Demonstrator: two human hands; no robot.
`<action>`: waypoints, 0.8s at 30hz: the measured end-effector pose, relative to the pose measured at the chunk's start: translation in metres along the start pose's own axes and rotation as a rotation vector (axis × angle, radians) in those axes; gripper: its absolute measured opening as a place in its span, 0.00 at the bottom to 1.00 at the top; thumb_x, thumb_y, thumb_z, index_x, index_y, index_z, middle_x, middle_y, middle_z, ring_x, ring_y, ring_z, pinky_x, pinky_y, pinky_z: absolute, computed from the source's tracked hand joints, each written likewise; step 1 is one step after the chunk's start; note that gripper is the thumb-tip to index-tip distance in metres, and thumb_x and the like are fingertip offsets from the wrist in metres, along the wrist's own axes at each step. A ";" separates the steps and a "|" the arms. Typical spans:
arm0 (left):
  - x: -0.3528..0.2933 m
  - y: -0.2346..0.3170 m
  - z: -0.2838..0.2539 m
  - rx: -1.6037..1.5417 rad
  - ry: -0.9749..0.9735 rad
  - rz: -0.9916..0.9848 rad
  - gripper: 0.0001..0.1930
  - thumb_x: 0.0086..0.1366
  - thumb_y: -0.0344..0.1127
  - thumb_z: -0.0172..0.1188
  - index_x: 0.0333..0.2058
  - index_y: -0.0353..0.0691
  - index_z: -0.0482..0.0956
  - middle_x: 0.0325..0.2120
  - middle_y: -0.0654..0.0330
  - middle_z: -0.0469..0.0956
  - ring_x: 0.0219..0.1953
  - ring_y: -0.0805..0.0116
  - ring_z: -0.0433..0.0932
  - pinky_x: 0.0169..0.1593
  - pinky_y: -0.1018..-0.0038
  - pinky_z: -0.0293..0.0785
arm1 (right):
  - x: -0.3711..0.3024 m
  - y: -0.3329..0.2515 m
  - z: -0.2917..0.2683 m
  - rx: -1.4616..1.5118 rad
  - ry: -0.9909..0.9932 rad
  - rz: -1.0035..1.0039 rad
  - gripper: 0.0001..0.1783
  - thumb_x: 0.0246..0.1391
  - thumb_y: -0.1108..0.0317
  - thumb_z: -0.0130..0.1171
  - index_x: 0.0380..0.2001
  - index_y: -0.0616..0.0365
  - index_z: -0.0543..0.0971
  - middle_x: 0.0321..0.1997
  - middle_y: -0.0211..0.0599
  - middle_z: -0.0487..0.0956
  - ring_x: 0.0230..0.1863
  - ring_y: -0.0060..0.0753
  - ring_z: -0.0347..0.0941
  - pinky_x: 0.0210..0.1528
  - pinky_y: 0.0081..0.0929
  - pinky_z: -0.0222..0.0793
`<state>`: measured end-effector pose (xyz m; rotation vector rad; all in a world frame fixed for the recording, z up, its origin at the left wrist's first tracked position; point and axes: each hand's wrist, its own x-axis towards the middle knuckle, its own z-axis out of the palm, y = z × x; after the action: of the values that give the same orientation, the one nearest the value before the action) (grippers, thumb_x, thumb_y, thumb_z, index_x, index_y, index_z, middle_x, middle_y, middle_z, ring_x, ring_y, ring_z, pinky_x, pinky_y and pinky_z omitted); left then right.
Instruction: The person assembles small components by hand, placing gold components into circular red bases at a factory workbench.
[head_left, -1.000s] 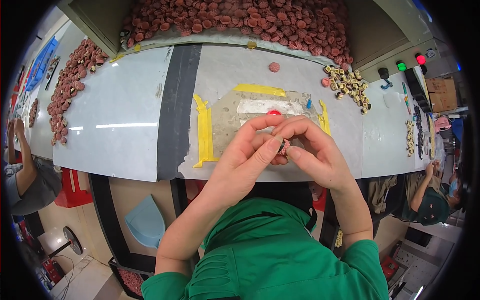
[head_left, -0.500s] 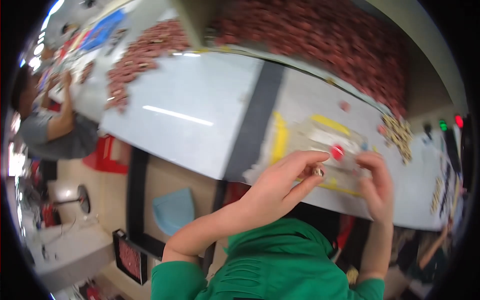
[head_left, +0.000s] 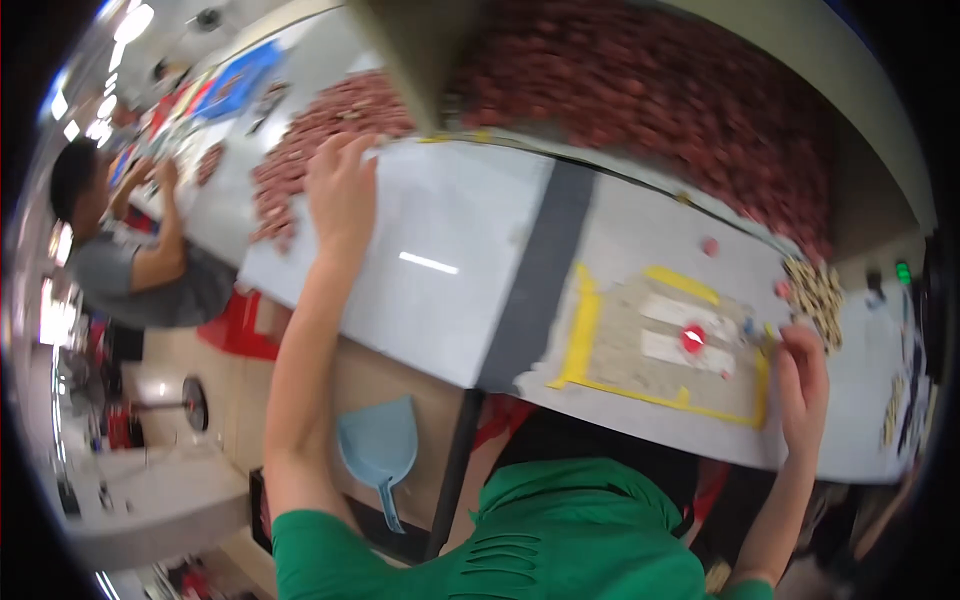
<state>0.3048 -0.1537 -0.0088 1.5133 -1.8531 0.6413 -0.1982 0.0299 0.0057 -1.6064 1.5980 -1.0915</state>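
My left hand (head_left: 341,195) is stretched out over the near edge of a pile of small reddish pieces (head_left: 300,150) at the far left of the white table. Its fingers are bent together, with a small pale spot at the tips too blurred to name. My right hand (head_left: 803,385) is by the right edge of a grey work mat (head_left: 625,345) framed in yellow tape, its fingers curled; what they hold, if anything, is hidden. A red round piece (head_left: 693,339) sits on white strips on the mat. Beyond the right hand lies a heap of cream-coloured pieces (head_left: 816,295).
A large bin of reddish pieces (head_left: 650,90) runs along the back behind a low ledge. A dark grey band (head_left: 535,265) crosses the table. Below it, a light blue dustpan (head_left: 380,440) is on the left. Another person (head_left: 140,250) works at the far left.
My left hand has swung from above the mat to the pile at the far left, carrying a small piece at first. My right hand has moved right, off the mat's middle. The view has shifted slightly.
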 end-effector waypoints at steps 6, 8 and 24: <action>0.011 0.143 -0.009 -0.692 -0.451 0.097 0.11 0.59 0.28 0.57 0.42 0.36 0.76 0.41 0.52 0.74 0.45 0.53 0.72 0.50 0.66 0.68 | 0.043 0.002 -0.006 -0.296 0.001 -0.140 0.14 0.55 0.77 0.55 0.46 0.60 0.73 0.46 0.35 0.71 0.39 0.25 0.70 0.44 0.20 0.66; 0.021 0.191 0.003 -0.948 -0.599 0.117 0.12 0.60 0.31 0.58 0.43 0.37 0.76 0.42 0.53 0.73 0.42 0.56 0.74 0.46 0.68 0.71 | 0.050 0.005 -0.005 -0.285 -0.011 -0.123 0.16 0.53 0.77 0.57 0.47 0.60 0.73 0.47 0.36 0.71 0.37 0.25 0.71 0.38 0.21 0.69; 0.011 0.221 -0.036 -1.286 -0.931 -0.377 0.13 0.68 0.34 0.52 0.48 0.38 0.75 0.41 0.65 0.73 0.38 0.78 0.71 0.44 0.81 0.67 | 0.050 0.004 -0.010 -0.449 0.011 -0.261 0.10 0.54 0.76 0.55 0.41 0.60 0.75 0.37 0.41 0.73 0.37 0.43 0.73 0.40 0.34 0.70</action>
<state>0.0939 -0.0879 0.0298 1.1377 -1.7592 -1.4130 -0.2127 -0.0184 0.0133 -2.1541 1.7638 -0.9066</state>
